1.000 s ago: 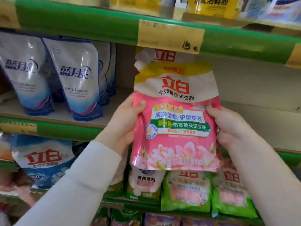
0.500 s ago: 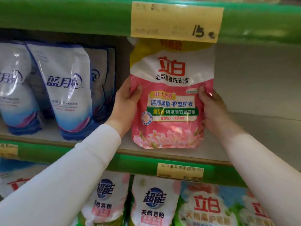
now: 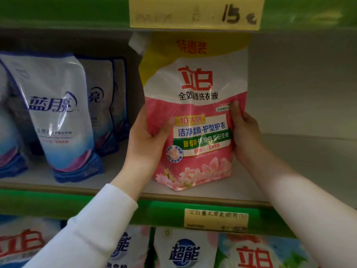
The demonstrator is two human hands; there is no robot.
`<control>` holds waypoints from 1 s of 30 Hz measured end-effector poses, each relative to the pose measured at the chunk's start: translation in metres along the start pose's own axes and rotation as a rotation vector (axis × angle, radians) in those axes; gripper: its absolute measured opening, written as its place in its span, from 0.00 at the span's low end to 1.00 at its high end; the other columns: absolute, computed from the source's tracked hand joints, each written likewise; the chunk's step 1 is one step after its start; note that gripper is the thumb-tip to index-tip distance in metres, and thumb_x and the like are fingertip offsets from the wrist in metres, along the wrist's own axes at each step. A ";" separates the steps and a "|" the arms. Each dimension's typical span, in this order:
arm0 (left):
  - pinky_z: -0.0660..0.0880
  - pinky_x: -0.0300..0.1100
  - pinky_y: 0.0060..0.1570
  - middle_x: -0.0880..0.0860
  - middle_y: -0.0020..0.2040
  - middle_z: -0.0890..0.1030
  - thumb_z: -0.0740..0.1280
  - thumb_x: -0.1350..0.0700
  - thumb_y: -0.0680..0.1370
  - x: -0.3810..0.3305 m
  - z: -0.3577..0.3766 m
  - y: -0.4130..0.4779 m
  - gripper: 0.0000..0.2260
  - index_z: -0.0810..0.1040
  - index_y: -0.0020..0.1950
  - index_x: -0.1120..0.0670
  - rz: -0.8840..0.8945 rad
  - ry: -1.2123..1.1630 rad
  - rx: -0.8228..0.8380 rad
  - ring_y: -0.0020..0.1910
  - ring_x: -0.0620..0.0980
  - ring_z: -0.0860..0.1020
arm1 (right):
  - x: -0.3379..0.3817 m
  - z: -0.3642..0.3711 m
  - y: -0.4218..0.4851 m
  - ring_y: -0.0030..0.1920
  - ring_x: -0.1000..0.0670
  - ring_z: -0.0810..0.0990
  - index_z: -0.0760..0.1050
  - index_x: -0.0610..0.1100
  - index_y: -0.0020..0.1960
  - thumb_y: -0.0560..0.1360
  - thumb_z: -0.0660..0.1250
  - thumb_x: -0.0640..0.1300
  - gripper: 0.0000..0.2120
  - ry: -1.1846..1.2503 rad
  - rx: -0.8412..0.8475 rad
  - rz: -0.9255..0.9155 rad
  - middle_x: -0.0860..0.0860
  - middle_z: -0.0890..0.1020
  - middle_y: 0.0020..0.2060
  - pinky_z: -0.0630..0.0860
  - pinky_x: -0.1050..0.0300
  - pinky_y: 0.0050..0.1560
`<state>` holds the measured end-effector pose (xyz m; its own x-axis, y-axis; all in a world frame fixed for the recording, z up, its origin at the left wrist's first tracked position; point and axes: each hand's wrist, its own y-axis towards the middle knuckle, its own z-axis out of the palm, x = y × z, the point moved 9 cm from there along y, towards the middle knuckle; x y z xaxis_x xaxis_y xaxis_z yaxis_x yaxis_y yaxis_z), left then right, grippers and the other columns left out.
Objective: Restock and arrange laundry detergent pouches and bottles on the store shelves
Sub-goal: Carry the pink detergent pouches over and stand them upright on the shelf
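A pink, white and yellow detergent pouch (image 3: 195, 89) with red lettering stands upright on the middle shelf board (image 3: 270, 180), its base touching the board near the front. My left hand (image 3: 146, 144) grips its left edge, thumb across the front. My right hand (image 3: 244, 132) holds its right edge. The pouch's spout corner points up left, just under the shelf above.
Several white-and-blue pouches (image 3: 58, 113) stand to the left on the same shelf. Bare shelf lies right of the pink pouch. A yellow price tag (image 3: 195, 12) hangs on the green rail above, another tag (image 3: 216, 219) on the rail below. More detergent bags (image 3: 185, 250) fill the lower shelf.
Both hands carried the pink pouch up from in front of the lower shelves and into the middle shelf, where its base now rests on the board. The view moved closer.
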<state>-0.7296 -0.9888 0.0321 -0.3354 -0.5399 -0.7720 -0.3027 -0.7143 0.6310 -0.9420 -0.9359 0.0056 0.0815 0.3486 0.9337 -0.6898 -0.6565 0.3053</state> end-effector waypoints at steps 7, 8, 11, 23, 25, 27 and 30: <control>0.73 0.23 0.37 0.30 0.40 0.80 0.69 0.57 0.73 0.005 0.002 -0.007 0.14 0.71 0.49 0.39 -0.049 0.061 0.087 0.43 0.27 0.78 | -0.003 0.008 0.000 0.36 0.54 0.84 0.78 0.46 0.46 0.78 0.59 0.55 0.15 0.010 0.054 0.021 0.52 0.85 0.36 0.79 0.63 0.35; 0.73 0.24 0.37 0.33 0.41 0.80 0.70 0.55 0.70 0.007 0.000 -0.009 0.14 0.71 0.50 0.39 -0.070 0.061 0.086 0.43 0.28 0.78 | -0.002 0.005 -0.001 0.35 0.54 0.84 0.77 0.46 0.44 0.78 0.59 0.55 0.15 0.015 0.050 0.025 0.53 0.85 0.34 0.79 0.64 0.35; 0.77 0.29 0.41 0.40 0.51 0.80 0.74 0.47 0.61 0.017 -0.007 -0.016 0.26 0.71 0.57 0.42 -0.138 0.019 0.096 0.48 0.34 0.80 | -0.004 -0.002 -0.005 0.46 0.44 0.83 0.78 0.44 0.46 0.73 0.61 0.60 0.20 -0.041 0.057 0.050 0.43 0.84 0.45 0.79 0.49 0.52; 0.78 0.41 0.46 0.45 0.45 0.83 0.72 0.61 0.70 0.040 -0.010 0.000 0.12 0.76 0.49 0.48 -0.299 0.046 0.103 0.44 0.44 0.82 | -0.010 -0.006 -0.033 0.38 0.54 0.85 0.78 0.44 0.48 0.75 0.65 0.41 0.05 0.222 0.132 0.222 0.51 0.86 0.38 0.78 0.63 0.32; 0.79 0.45 0.49 0.51 0.49 0.84 0.71 0.60 0.68 0.045 -0.006 0.007 0.16 0.77 0.55 0.53 -0.329 -0.038 0.213 0.49 0.49 0.83 | -0.008 -0.010 -0.044 0.37 0.55 0.84 0.78 0.44 0.47 0.75 0.65 0.40 0.04 0.251 0.087 0.194 0.52 0.86 0.37 0.78 0.63 0.31; 0.79 0.45 0.52 0.51 0.50 0.84 0.71 0.59 0.66 0.054 -0.002 0.012 0.20 0.77 0.57 0.55 -0.370 -0.086 0.280 0.51 0.50 0.82 | -0.009 -0.015 -0.052 0.37 0.54 0.84 0.78 0.44 0.47 0.74 0.67 0.41 0.03 0.262 0.012 0.173 0.52 0.86 0.37 0.78 0.62 0.31; 0.79 0.42 0.49 0.48 0.46 0.85 0.70 0.59 0.65 0.064 0.000 0.015 0.19 0.77 0.56 0.56 -0.412 -0.127 0.297 0.48 0.47 0.83 | -0.009 -0.015 -0.056 0.38 0.53 0.85 0.78 0.43 0.48 0.73 0.68 0.42 0.05 0.247 -0.054 0.162 0.51 0.85 0.41 0.79 0.61 0.33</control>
<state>-0.7558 -1.0342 -0.0081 -0.2350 -0.1697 -0.9571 -0.6663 -0.6887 0.2858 -0.9145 -0.8920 -0.0227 -0.2057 0.3991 0.8935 -0.7172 -0.6827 0.1398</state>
